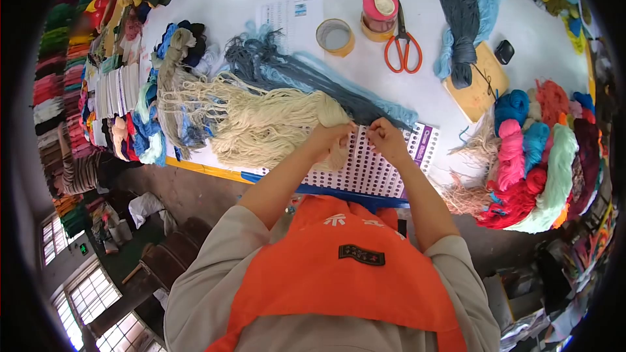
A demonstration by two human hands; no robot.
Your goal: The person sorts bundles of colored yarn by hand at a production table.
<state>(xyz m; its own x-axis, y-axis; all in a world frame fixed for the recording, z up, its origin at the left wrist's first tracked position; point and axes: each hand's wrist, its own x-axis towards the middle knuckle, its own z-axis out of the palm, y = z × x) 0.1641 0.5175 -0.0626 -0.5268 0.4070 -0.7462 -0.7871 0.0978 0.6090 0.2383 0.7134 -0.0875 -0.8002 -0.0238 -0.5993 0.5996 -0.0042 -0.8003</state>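
Note:
My left hand is closed at the right end of a thick bundle of cream yarn, its fingertips gripping the strands. Close beside it, my right hand has its fingers pinched together; whatever is between them is too small to make out. Both hands are over a white card punched with rows of round holes, which has a purple printed strip at its right side. Behind the cream yarn, long dark grey-blue yarn runs diagonally with light blue yarn along it.
Orange-handled scissors, a tape roll and a pink-lidded container stand at the back. Coloured yarn hanks crowd the right, near a wooden board. More yarn lies left. A printed sheet lies behind.

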